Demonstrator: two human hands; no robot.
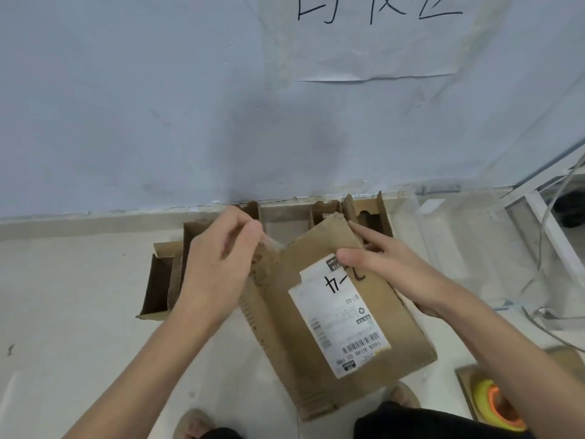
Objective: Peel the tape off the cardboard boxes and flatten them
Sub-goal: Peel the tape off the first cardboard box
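step: tape-peeling, box not flat yet | left hand (218,264) fingers pinch clear tape (270,245) at the top edge; right hand (384,264) grips cardboard box (342,327), thumb on label | next, I'd guess: pull tape away from right-hand fingers; then collapse it

Pale floor (79,312) meeting a light blue wall (126,106). Resting on it: opened brown cardboard boxes (164,280) along the wall's foot, a flat cardboard piece (465,384) at lower right bearing a yellow-and-orange tape roll (497,403), and grey cables (544,324) at right.
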